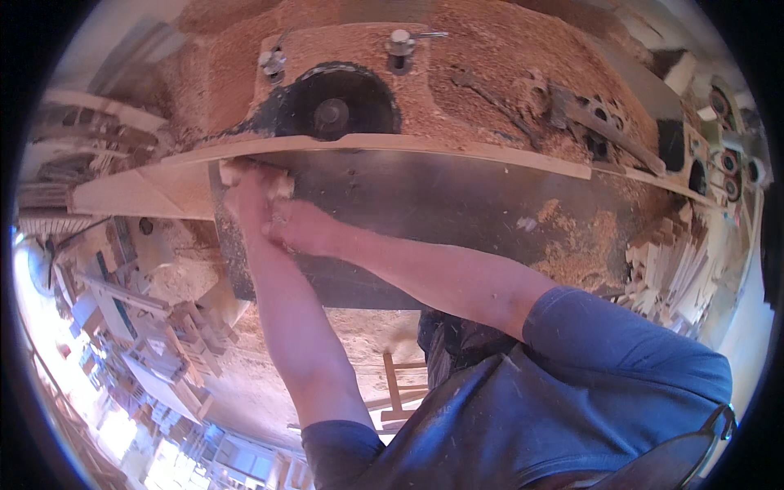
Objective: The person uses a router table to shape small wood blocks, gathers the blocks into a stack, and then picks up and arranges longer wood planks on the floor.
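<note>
At the left end of the dark metal machine table [425, 220], my two hands are close together against a long wooden fence [457, 151]. My left hand [251, 192] is closed on a pale wooden block [282, 184], which shows only in part around the fingers. Just right of it and nearer to me, my right hand [302, 227] is closed too, its fingers curled and partly hidden. What it grips, if anything, I cannot make out. Behind the fence sits a dark round disc [359, 102] with a jagged edge and a central hub.
Metal clamping knobs [400, 45] stand behind the fence amid thick wood shavings [490, 69]. More shavings [584, 245] lie on the table's right side. A board [147, 188] extends past its left end. Stacked wood strips [670, 265] stand at right; wooden offcuts [192, 335] crowd the lower left.
</note>
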`<state>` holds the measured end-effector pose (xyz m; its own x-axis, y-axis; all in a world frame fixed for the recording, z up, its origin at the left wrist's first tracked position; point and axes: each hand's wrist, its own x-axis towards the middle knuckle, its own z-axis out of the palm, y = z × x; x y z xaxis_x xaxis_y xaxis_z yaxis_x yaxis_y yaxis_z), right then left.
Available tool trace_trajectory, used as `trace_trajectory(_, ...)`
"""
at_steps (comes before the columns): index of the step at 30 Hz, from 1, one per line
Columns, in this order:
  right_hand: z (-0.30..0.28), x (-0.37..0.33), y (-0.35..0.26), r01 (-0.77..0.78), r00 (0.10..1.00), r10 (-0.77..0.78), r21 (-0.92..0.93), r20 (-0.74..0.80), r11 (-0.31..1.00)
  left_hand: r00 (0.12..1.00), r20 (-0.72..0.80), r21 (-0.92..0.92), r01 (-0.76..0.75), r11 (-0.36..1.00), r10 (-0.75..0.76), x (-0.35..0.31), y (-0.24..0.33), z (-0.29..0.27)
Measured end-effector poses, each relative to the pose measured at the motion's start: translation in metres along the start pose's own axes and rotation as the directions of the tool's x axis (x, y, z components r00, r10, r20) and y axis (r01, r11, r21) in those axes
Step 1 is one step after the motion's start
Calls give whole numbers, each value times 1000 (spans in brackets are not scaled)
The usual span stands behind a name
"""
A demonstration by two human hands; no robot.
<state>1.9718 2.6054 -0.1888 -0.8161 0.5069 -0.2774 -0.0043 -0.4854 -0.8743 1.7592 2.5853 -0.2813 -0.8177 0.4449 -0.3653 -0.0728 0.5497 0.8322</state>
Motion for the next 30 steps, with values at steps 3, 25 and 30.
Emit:
trace_trajectory(3, -55, -33, -2, 22, 978, -116, -465, -175, 885, 999, 42, 155, -21, 988, 14, -92, 70, 71)
trace_trajectory(25, -245, -270, 6, -276, 860, -328, -897, -391, 345, 561, 328, 532, -775, 342, 760, -388, 12, 216)
trace_trajectory(30, -250, -268, 9, -107, 691, -455, -701, -562, 705, 985, -132, 55, -100, 993, 107, -418, 5, 243)
